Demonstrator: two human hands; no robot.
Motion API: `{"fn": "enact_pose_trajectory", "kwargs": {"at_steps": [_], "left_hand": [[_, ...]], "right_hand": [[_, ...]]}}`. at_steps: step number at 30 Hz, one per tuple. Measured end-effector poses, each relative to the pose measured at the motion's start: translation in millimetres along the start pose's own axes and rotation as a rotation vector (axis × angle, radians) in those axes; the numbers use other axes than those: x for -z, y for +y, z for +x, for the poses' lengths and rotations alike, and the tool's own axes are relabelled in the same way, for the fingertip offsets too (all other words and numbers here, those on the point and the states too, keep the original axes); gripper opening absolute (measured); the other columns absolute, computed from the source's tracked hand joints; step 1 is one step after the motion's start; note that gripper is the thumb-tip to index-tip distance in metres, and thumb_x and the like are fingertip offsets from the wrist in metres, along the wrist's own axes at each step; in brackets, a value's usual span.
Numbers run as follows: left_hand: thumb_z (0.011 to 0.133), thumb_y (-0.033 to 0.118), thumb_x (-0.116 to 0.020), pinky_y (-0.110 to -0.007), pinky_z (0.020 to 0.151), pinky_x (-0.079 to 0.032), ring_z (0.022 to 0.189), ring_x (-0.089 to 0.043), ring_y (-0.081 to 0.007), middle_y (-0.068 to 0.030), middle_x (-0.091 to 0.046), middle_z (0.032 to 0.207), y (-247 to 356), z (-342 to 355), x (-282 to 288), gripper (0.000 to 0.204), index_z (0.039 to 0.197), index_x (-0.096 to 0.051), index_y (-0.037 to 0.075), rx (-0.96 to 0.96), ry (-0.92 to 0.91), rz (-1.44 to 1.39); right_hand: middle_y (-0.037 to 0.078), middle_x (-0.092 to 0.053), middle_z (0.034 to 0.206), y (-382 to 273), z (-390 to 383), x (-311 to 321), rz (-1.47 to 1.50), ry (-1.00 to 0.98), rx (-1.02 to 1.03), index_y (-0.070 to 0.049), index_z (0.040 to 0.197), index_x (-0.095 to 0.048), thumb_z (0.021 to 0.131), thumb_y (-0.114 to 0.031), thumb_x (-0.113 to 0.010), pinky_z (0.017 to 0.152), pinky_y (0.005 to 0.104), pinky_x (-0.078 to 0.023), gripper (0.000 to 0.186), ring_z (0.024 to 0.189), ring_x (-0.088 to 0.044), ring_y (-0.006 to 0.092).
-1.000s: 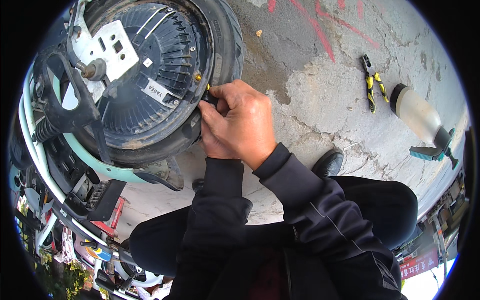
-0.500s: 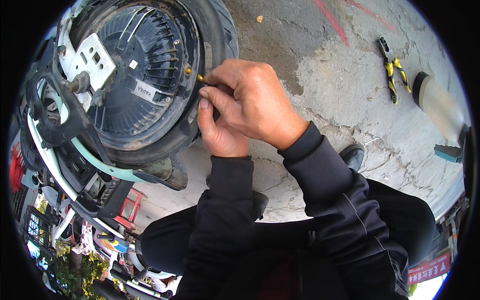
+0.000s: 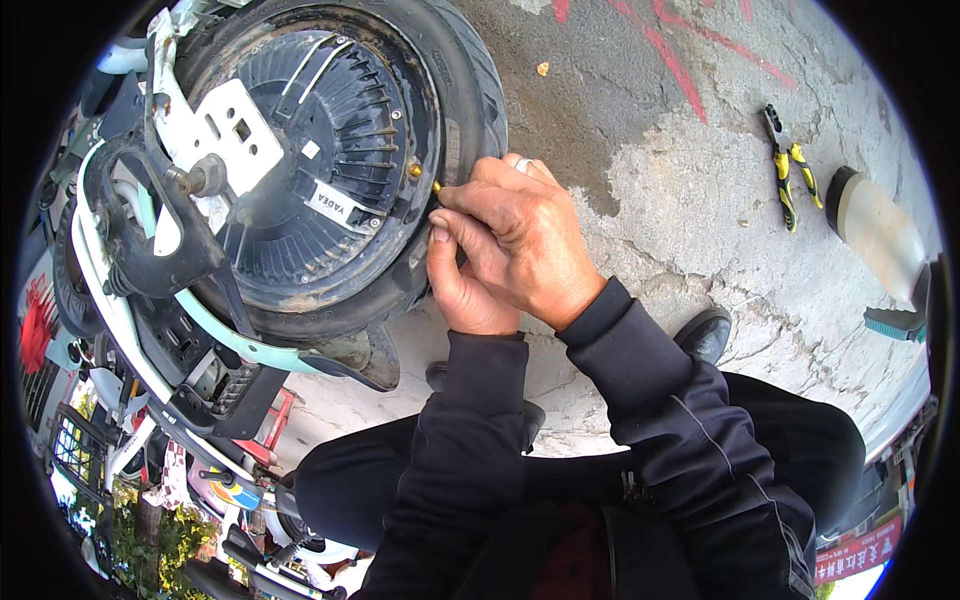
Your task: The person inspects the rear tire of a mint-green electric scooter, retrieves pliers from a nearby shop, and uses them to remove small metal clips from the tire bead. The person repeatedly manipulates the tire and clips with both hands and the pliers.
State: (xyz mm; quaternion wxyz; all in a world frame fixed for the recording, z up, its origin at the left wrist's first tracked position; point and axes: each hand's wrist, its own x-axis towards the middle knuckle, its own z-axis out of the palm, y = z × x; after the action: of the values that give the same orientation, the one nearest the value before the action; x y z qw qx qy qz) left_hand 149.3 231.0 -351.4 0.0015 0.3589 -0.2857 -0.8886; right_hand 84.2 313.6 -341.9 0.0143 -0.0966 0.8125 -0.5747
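The scooter fills everything to the left of your hands, big mint-and-white frame, and its wheel comes right up against your fingers! Inside the tyre sits the dark finned hub, just left of your fingertips. Well out to your right, about level with your knuckles, there's a translucent bottle.

Now the hands: your right hand lies over your left hand, both crowding the tyre's near edge. The right is drawn into a narrow pinch, seemingly on a small brass-coloured piece at the index fingertip. The left has its thumb up just below the right thumb, the rest tucked underneath; whether it grips anything, I can't tell. Off to the right, short of the bottle, lie the pliers, yellow and black, nobody on them. Tiniest of all, a brass-coloured fitting on the rim, just beyond your pinch.

So it looks like delicate fingertip work beside that fitting, the two brass bits close together but apart. The next move, I'd judge, calls for a steady pinch and good alignment, with the left hand bracing underneath. Easy does it, that piece looks easy to drop!
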Motion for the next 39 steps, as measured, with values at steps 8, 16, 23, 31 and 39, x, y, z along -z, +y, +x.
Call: {"fn": "enact_pose_trajectory", "kwargs": {"at_steps": [8,16,23,31,39], "left_hand": [[0.101,0.040,-0.053,-0.040,0.112,-0.040,0.131,-0.052,-0.0230,-0.0119,-0.054,0.142,-5,-1,8,0.053,0.138,-0.052,0.002,0.000,-0.033,-0.051],[0.102,0.032,-0.054,-0.040,0.111,-0.041,0.131,-0.052,-0.0225,-0.0109,-0.054,0.142,-14,10,13,0.049,0.140,-0.051,0.002,-0.064,-0.046,-0.056],[0.102,0.025,-0.054,-0.039,0.111,-0.041,0.131,-0.052,-0.0219,-0.0100,-0.055,0.142,-17,12,18,0.046,0.141,-0.050,0.002,-0.166,-0.053,-0.103],[0.093,0.003,-0.067,-0.036,0.107,-0.045,0.125,-0.057,-0.0210,-0.0111,-0.056,0.140,-6,6,10,0.050,0.139,-0.051,-0.003,-0.440,0.128,0.079],[0.082,-0.004,-0.072,-0.035,0.111,-0.040,0.124,-0.057,-0.0197,-0.0069,-0.058,0.140,7,-2,-1,0.060,0.139,-0.053,0.001,-0.507,0.244,0.006]], "right_hand": [[0.006,-0.054,0.078,-21,-6,-17,-0.085,0.172,-0.080,-0.006,0.089,-0.074,0.074,-0.010,-0.080,0.072,0.0395,-0.040,0.016,0.076,-0.051,0.0277],[0.012,-0.062,0.076,-30,5,-5,-0.366,-0.006,-0.076,-0.005,0.085,-0.066,0.075,-0.022,-0.078,0.066,0.0447,-0.052,0.023,0.073,-0.065,0.0349],[0.015,-0.064,0.081,-53,7,-14,-0.533,-0.059,-0.191,-0.003,0.086,-0.059,0.083,-0.028,-0.074,0.063,0.0480,-0.053,0.029,0.069,-0.066,0.0389],[0.022,-0.067,0.070,-45,19,0,-0.315,-0.140,-0.208,0.006,0.080,-0.063,0.078,-0.019,-0.075,0.061,0.0403,-0.055,0.027,0.065,-0.070,0.0357],[0.004,-0.069,0.079,-106,52,102,0.123,-0.651,-0.607,0.003,0.099,-0.071,0.094,-0.016,-0.075,0.064,0.0252,-0.052,0.021,0.068,-0.065,0.0099]]}}
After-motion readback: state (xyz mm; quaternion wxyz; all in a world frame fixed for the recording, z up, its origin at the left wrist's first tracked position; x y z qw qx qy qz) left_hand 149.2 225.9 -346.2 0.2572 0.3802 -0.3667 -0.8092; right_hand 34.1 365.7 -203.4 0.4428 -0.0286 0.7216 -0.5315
